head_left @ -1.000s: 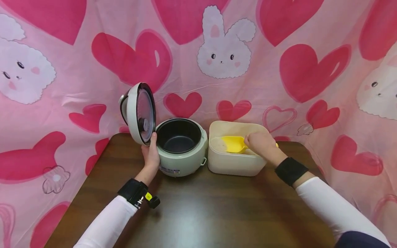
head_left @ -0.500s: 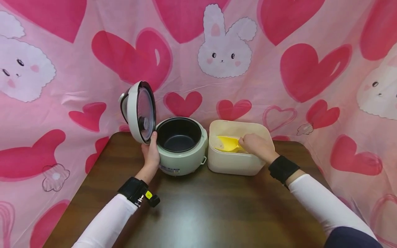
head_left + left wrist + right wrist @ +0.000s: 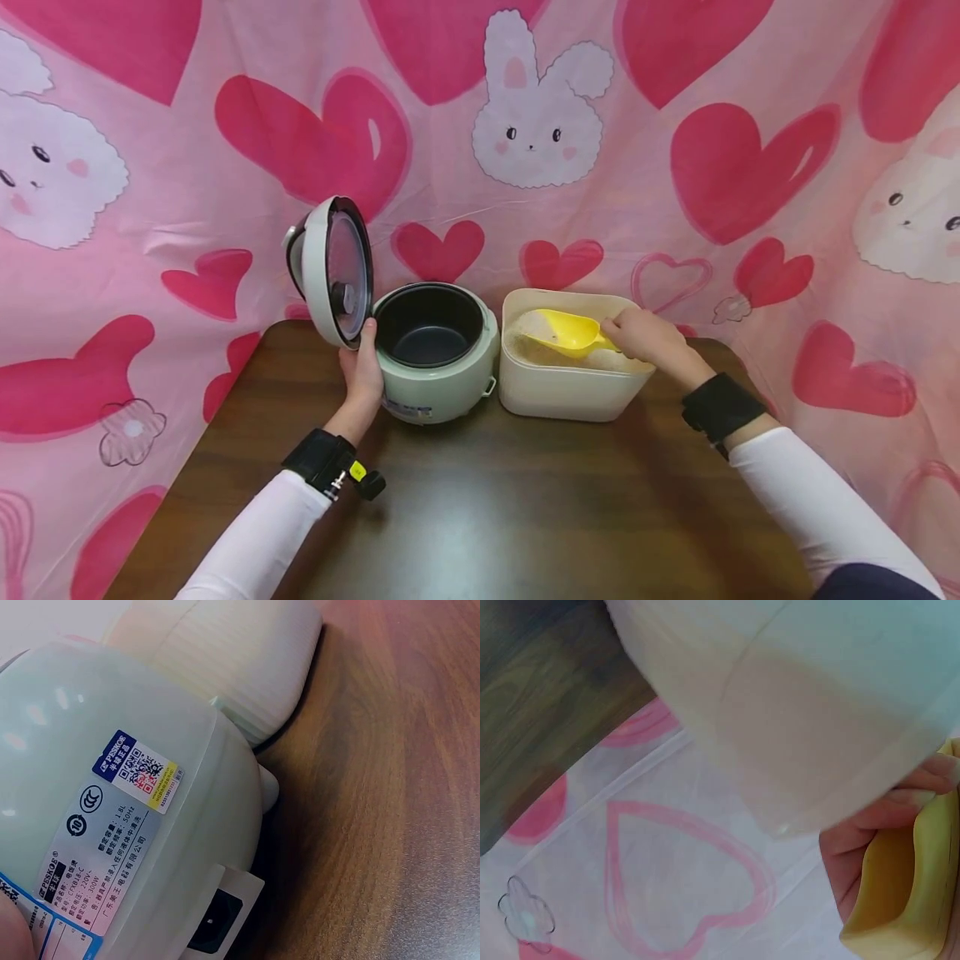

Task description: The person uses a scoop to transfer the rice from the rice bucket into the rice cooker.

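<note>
My right hand (image 3: 643, 337) grips the handle of a yellow scoop (image 3: 573, 332) inside a cream storage bin (image 3: 570, 393). Pale, fine grain like rice (image 3: 531, 327) lies in the bin, around the scoop's mouth. In the right wrist view my fingers curl round the scoop's hollow handle (image 3: 930, 900). To the left stands a pale green rice cooker (image 3: 435, 392), its lid (image 3: 318, 275) raised and its dark inner pot (image 3: 429, 337) bare. With the thumb up by the lid's lower rim, my left hand (image 3: 363, 375) holds the cooker's left side; its other fingers are partly hidden.
Both containers stand side by side near the back of a dark wooden table (image 3: 480, 500). A pink curtain (image 3: 442, 192) with hearts and rabbits hangs close behind. On the cooker's side are labels (image 3: 112, 847) and a power socket (image 3: 216, 921).
The scoop first pushed left, low into the bin; now it has come up and back to the right with my right hand, more of it showing. My left hand holds its place.
</note>
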Demonstrator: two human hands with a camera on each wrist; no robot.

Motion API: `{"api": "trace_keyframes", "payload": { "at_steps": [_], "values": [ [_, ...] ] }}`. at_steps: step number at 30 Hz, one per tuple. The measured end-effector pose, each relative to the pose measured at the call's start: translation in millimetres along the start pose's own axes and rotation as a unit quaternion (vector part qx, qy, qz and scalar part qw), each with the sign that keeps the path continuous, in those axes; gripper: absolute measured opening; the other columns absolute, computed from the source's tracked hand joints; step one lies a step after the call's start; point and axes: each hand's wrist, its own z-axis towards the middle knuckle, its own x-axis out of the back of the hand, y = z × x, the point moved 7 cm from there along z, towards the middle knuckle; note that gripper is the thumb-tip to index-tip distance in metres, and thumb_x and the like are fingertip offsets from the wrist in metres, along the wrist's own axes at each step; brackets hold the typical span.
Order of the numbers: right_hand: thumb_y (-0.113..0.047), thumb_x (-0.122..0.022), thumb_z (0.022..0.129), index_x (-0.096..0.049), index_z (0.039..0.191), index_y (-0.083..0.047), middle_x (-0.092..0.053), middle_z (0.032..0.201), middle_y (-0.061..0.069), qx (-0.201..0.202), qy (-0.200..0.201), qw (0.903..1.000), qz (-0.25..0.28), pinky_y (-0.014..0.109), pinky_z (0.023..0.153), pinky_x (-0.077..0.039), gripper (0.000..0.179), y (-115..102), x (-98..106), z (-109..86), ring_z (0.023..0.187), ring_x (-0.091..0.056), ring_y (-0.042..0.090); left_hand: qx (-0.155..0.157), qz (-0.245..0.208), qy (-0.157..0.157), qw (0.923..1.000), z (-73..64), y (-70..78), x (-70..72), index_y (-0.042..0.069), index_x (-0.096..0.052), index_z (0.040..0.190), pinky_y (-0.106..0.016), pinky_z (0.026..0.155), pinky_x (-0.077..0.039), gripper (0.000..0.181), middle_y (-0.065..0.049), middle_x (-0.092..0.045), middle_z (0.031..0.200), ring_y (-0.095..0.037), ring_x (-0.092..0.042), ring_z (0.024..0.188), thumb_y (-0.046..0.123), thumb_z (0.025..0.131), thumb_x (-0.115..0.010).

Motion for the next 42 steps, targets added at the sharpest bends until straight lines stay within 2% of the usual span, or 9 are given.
{"api": "trace_keyframes", "payload": {
  "at_steps": [4,9,13,19,25,27,32,36,42],
  "values": [
    [-0.035,-0.039,0.105,-0.051,0.064,-0.012,-0.051,0.060,0.005,-0.002,-0.001,1.0000,0.004,0.030,0.051,-0.037,0.048,6,7,-3.0,0.053,-0.046,0.023,0.003,0.001,-0.003,1.0000,0.5,0.6,0.9,0.008,-0.051,0.148,-0.037,0.124,-0.028,0.061,-0.010,-0.054,0.150,-0.023,-0.046,0.136,0.049,0.103,-0.054],
    [-0.038,-0.036,0.108,-0.052,0.068,-0.009,-0.050,0.062,0.004,0.002,-0.001,0.9992,0.039,0.030,0.060,-0.046,0.052,8,11,-4.7,0.060,-0.055,0.022,0.002,0.005,-0.005,1.0000,0.2,1.0,1.5,0.007,-0.050,0.150,-0.038,0.124,-0.027,0.062,-0.010,-0.053,0.151,-0.023,-0.046,0.138,0.049,0.103,-0.054],
    [-0.038,-0.036,0.108,-0.052,0.067,-0.010,-0.046,0.059,0.001,0.006,-0.003,0.9971,0.076,0.029,0.057,-0.047,0.052,3,15,-1.9,0.055,-0.053,0.020,-0.004,0.006,-0.002,1.0000,0.4,2.3,2.1,0.007,-0.051,0.148,-0.037,0.124,-0.028,0.061,-0.011,-0.055,0.150,-0.024,-0.047,0.137,0.048,0.104,-0.054],
    [-0.039,-0.039,0.107,-0.051,0.068,-0.009,-0.046,0.057,0.002,0.037,-0.008,0.9966,0.073,0.031,0.054,-0.041,0.051,-23,22,4.0,0.051,-0.048,0.023,-0.019,0.010,0.000,0.9998,2.2,5.8,1.9,0.008,-0.054,0.147,-0.038,0.123,-0.031,0.059,-0.009,-0.057,0.147,-0.022,-0.048,0.134,0.049,0.104,-0.054],
    [-0.037,-0.042,0.107,-0.068,0.098,-0.009,-0.050,0.063,0.006,0.064,-0.004,0.9953,0.072,0.033,0.053,-0.042,0.039,-54,28,9.7,0.054,-0.047,0.027,-0.014,0.011,-0.005,0.9998,2.0,4.3,1.6,0.009,-0.051,0.149,-0.039,0.123,-0.030,0.060,-0.008,-0.056,0.148,-0.022,-0.047,0.135,0.048,0.104,-0.054],
    [-0.035,-0.044,0.106,-0.068,0.095,-0.010,-0.050,0.064,0.006,0.064,-0.002,0.9959,0.064,0.033,0.054,-0.042,0.036,-63,29,11.7,0.055,-0.048,0.028,-0.005,0.017,-0.008,0.9998,1.1,1.8,1.7,0.008,-0.051,0.149,-0.039,0.123,-0.030,0.061,-0.009,-0.056,0.149,-0.023,-0.048,0.135,0.049,0.104,-0.054],
    [-0.037,-0.046,0.104,-0.054,0.070,-0.011,-0.050,0.062,0.006,0.053,-0.009,0.9985,0.009,0.032,0.056,-0.041,0.044,-84,28,20.1,0.055,-0.048,0.026,0.012,0.026,-0.010,0.9995,0.4,-2.7,2.4,0.007,-0.051,0.148,-0.039,0.124,-0.029,0.062,-0.010,-0.055,0.149,-0.025,-0.047,0.136,0.050,0.104,-0.053],
    [-0.035,-0.046,0.105,-0.054,0.067,-0.011,-0.052,0.061,0.006,0.068,-0.006,0.9974,-0.025,0.032,0.057,-0.042,0.045,-106,30,27.2,0.057,-0.049,0.025,0.013,0.027,-0.003,0.9995,0.9,-1.7,5.0,0.005,-0.051,0.148,-0.041,0.124,-0.028,0.064,-0.012,-0.054,0.149,-0.026,-0.046,0.136,0.052,0.103,-0.052],
    [-0.034,-0.047,0.105,-0.059,0.069,-0.010,-0.053,0.062,0.006,0.085,0.033,0.9906,-0.102,0.035,0.061,-0.045,0.045,-133,38,32.1,0.061,-0.053,0.026,0.006,0.022,0.000,0.9997,1.9,-2.1,3.7,0.003,-0.052,0.146,-0.038,0.122,-0.030,0.062,-0.013,-0.056,0.147,-0.025,-0.048,0.135,0.048,0.103,-0.054]
  ]
}}
